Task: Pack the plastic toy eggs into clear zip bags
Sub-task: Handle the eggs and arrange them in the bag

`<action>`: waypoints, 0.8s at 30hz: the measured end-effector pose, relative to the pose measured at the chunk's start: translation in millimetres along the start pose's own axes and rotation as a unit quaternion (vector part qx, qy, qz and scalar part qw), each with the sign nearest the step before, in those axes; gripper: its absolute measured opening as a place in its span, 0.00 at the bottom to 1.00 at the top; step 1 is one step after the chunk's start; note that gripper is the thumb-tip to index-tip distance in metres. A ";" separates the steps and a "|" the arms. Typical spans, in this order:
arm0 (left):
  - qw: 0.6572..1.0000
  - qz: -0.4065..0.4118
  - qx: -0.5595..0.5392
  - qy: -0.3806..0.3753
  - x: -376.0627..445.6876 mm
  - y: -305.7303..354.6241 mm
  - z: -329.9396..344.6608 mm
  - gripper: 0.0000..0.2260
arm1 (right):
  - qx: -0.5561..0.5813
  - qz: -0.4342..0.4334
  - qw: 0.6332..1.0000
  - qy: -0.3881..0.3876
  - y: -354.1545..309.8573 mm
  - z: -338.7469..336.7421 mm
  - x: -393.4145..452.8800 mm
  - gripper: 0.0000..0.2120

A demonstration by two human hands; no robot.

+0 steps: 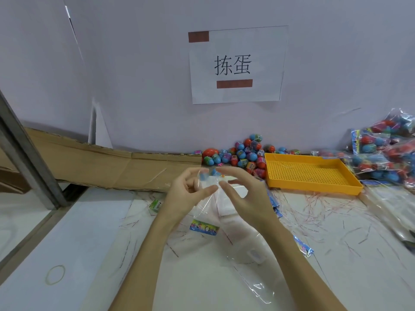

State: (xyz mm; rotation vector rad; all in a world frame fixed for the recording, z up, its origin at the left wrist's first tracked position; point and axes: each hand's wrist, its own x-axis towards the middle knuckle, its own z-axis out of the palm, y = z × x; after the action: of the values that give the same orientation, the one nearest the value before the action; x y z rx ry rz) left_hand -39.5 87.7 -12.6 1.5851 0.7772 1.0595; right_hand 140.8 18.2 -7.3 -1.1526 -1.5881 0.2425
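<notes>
Backdrop: pale wall with a taped paper sign [237, 63] bearing two printed characters; a strip of cardboard [107, 163] runs along the counter's far edge on the left side.
Counter: white counter [89, 243], strewn on its right half with thin red-and-white plastic strips [314, 205].
Left edge: a grey metal post [24, 153] slants down to the counter's left edge; a rubber band [55, 274] lies flat near the front-left corner, well apart from everything else.
Far edge: a heap of plastic toy eggs [240, 153], red, blue and green, is piled against the wall at mid-counter.
Tray: a yellow perforated tray [314, 173] sits just beside the egg heap on its right.
Right edge: filled bags of eggs [386, 151] are stacked in the far-right corner.
Hands: left hand [190, 189] and right hand [242, 191] are raised together over mid-counter, each pinching the top of a clear zip bag [208, 198] between thumb and fingers, the other fingers loosely spread.
Bag: it hangs from the fingers down toward the counter; what it holds cannot be told.
Labels: colourful printed header cards lie around the arms, one [204, 227] between the forearms and one [303, 245] to the right of the right forearm.
Open room: the bare stretch is the front-left part of the counter, between the post and the left forearm.
</notes>
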 end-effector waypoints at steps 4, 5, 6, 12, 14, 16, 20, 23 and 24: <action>1.000 0.006 0.022 -0.013 -1.2 1.7 -0.9 0.24 | -0.088 -0.017 0.996 -0.024 1.8 4.8 -0.3 0.12; 0.999 0.006 0.027 -0.016 -0.7 2.5 -1.7 0.25 | -0.077 -0.010 0.997 -0.020 2.0 4.3 -0.2 0.09; 0.999 0.009 0.030 -0.023 0.3 2.6 -2.4 0.25 | -0.057 0.000 0.998 -0.016 1.5 3.9 -0.1 0.07; 0.999 0.007 0.034 -0.039 0.6 6.5 -3.0 0.27 | 0.154 0.155 0.975 -0.038 -8.3 -2.1 2.9 0.04; 0.997 -0.048 -0.024 -0.051 -3.2 9.9 -2.2 0.31 | 0.165 0.161 0.973 0.024 -9.7 -3.6 3.3 0.03; 0.985 -0.101 -0.113 -0.087 -3.9 12.4 -2.6 0.41 | 0.126 0.166 0.973 0.095 -7.2 -5.2 3.1 0.02; 0.977 -0.102 -0.106 -0.153 -7.1 16.2 -2.5 0.41 | 0.038 0.171 0.968 0.179 -0.3 -12.1 3.1 0.04; 0.989 -0.069 -0.017 -0.132 -7.6 12.7 4.6 0.29 | 0.000 0.167 0.966 0.199 0.1 -13.6 2.5 0.03; 0.992 -0.063 -0.016 -0.109 -6.6 11.1 5.7 0.25 | -0.012 0.166 0.966 0.195 0.5 -13.2 2.4 0.03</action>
State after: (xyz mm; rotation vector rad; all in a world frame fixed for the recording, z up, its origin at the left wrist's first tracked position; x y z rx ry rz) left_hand -37.2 76.8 -4.0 1.5717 0.6988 0.7886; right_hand 152.3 15.1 -1.2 -1.3893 -1.0523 0.1990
